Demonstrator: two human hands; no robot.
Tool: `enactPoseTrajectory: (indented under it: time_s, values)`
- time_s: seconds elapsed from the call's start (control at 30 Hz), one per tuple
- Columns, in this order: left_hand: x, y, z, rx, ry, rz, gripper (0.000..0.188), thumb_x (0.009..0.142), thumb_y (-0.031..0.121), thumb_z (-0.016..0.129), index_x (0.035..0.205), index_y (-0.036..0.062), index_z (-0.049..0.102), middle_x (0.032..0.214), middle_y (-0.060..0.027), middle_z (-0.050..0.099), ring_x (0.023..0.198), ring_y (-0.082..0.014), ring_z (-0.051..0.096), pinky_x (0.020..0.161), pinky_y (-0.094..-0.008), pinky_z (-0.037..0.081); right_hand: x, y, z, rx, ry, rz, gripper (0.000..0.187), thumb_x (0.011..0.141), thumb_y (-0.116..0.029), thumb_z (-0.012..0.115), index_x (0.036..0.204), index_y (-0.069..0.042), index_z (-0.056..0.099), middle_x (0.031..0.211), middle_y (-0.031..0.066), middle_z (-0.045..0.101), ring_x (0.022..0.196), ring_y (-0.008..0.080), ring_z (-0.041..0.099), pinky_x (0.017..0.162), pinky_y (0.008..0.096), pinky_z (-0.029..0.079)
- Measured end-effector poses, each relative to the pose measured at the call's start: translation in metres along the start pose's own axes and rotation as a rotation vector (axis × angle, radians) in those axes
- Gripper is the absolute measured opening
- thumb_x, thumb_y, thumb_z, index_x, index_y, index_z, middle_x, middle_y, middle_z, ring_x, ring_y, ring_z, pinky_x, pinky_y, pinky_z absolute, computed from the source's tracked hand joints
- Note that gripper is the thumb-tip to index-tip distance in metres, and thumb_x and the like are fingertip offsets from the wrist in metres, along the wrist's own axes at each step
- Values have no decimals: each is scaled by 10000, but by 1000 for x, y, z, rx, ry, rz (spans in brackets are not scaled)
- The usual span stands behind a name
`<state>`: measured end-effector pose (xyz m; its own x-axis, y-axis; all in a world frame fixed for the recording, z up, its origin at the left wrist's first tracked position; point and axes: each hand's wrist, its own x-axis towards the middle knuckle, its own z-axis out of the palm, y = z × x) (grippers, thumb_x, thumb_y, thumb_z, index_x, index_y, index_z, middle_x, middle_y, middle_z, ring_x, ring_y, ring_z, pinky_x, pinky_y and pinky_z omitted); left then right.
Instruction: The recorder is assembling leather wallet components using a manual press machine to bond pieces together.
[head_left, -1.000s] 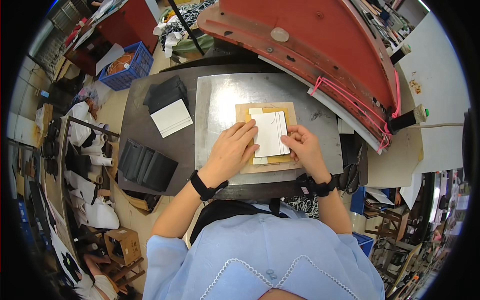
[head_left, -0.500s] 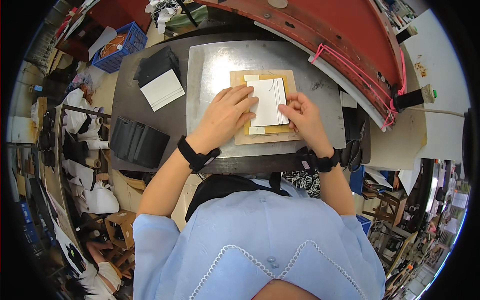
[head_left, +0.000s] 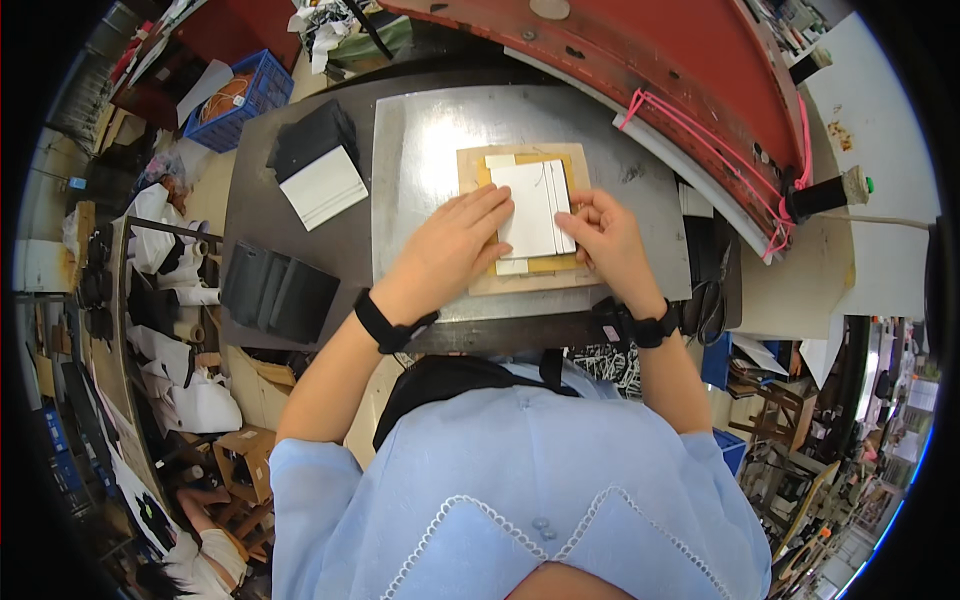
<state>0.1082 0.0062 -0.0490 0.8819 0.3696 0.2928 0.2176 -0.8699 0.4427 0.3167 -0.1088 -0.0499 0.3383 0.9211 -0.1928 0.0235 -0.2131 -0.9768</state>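
Observation:
A white rectangular panel (head_left: 530,210) with dark lines along its right side lies over a yellow plate (head_left: 566,262), which rests on a tan board (head_left: 472,165). My left hand (head_left: 455,240) lies over the panel's left edge, its fingers stretched out and side by side, the thumb lower down near the bottom corner. At the right edge, my right hand (head_left: 608,235) pinches the panel between thumb and bent fingers. A dark layer shows along the panel's edge. What is under my fingertips is hidden.
Under the boards is a metal sheet (head_left: 420,140) on a dark table (head_left: 255,190). Left of it sit a white panel (head_left: 325,188), black pieces (head_left: 315,135) and a black stack (head_left: 278,288). A red machine frame (head_left: 690,60) overhangs at right; scissors (head_left: 708,310) lie below it.
The white panel has shifted slightly left and downward over the yellow plate. My left fingers have drawn closer together along its edge. My right hand keeps its pinch, nearly in place.

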Motion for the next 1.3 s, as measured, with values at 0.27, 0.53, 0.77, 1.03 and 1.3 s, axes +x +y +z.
enactPoseTrajectory:
  time_s: [0.27,0.53,0.77,1.03,1.3]
  values:
    - [0,9,9,74,34,-12,478,870,184,667,1277,-34,543,1366,-159,527,1301,-308,472,1079,-416,386,0,6,-2,-6,43,0,251,906,-116,673,1089,36,594,718,-3,608,555,26,494,491,183,373]
    - [-2,1,-1,16,41,-8,466,836,174,708,1223,-41,561,1313,-167,550,1285,-321,481,1052,-418,401,-3,-3,5,-76,40,-17,255,909,-108,669,1099,45,595,725,-13,607,618,16,507,532,184,374]
    - [9,-8,-4,-91,-23,-32,441,806,189,745,1191,32,596,1259,-177,543,1196,-346,525,1007,-414,428,-1,9,3,-60,36,-58,261,907,-122,676,1101,32,591,728,-13,594,623,20,500,535,188,377]
    - [8,-11,-3,-40,-59,25,412,858,248,699,1198,46,582,1414,-138,494,1336,-291,443,1076,-434,345,1,7,0,-83,-9,-57,270,911,-142,669,1096,32,578,731,-9,593,614,32,496,527,203,376]
    - [12,-12,-8,21,-84,68,425,848,251,702,1195,39,578,1374,-143,528,1313,-302,464,1070,-426,376,-1,-11,-1,-553,33,-156,336,850,-150,695,1110,22,568,819,108,635,687,221,588,634,325,467]
